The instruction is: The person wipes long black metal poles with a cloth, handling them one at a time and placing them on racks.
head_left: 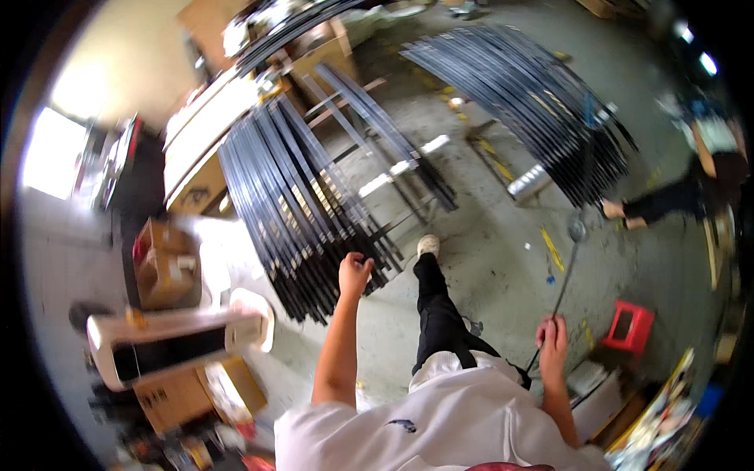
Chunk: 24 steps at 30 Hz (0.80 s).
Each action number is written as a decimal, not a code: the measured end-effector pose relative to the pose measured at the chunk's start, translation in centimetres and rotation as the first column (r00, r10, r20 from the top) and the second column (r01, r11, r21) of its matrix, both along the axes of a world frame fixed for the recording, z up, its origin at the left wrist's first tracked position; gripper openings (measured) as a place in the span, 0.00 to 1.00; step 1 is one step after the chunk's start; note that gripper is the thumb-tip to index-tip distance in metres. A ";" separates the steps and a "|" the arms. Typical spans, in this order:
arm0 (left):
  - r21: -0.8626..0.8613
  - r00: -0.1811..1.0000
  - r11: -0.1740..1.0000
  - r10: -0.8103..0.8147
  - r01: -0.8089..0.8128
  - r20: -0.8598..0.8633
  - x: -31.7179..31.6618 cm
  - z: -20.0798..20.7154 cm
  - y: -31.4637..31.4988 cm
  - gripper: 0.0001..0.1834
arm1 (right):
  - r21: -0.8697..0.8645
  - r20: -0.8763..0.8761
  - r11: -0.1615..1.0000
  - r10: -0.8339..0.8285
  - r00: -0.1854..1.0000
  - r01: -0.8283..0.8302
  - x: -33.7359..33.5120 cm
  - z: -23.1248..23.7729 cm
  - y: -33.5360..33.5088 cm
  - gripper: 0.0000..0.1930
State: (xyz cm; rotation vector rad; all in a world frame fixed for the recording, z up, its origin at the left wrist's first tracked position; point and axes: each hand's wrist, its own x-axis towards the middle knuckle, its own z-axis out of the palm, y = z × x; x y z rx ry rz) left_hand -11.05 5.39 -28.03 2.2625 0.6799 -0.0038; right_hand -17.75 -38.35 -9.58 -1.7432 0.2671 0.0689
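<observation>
My left hand (356,275) is closed, its fingers curled, over the near end of a rack of long black bars (290,184). What it holds, if anything, is too small and blurred to make out, and I cannot tell whether it touches the bars. On the other side of my body, my right hand (553,336) grips a long thin dark rod (562,289). The rod slants up and away across the floor, with a round dark piece (577,231) along it, near the ends of a second stack of black bars (510,86).
A red plastic stool (630,328) stands to the right. Farther right, another person (691,188) in dark trousers is by the second stack. Cardboard boxes (166,267) and a white appliance-like unit (177,345) sit at left. My foot (428,246) is between the stacks.
</observation>
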 end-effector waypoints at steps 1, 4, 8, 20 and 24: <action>-0.110 0.998 0.992 -0.061 0.063 0.015 0.5 2.4 -1.2 0.23 | 0.016 0.021 1.000 -0.004 1.000 0.004 0.3 0.2 0.0 0.07; -0.519 0.949 0.796 -0.280 0.312 0.143 1.5 9.4 -7.0 0.24 | 0.071 0.105 0.997 0.018 0.994 -0.025 0.8 1.0 -0.1 0.05; -0.768 0.853 0.418 -0.420 0.485 0.309 2.3 18.6 -16.3 0.17 | 0.104 0.155 0.994 0.008 0.988 -0.024 1.3 3.9 0.9 0.07; -0.774 0.701 0.015 -0.433 0.634 0.566 -0.2 32.3 -27.5 0.10 | 0.199 0.217 0.980 -0.030 0.976 -0.014 0.7 16.2 -1.5 0.07; -0.770 0.725 0.060 -0.390 0.635 0.567 -1.0 32.7 -27.7 0.11 | 0.284 0.255 0.959 -0.059 0.965 -0.017 -0.5 17.7 -2.5 0.05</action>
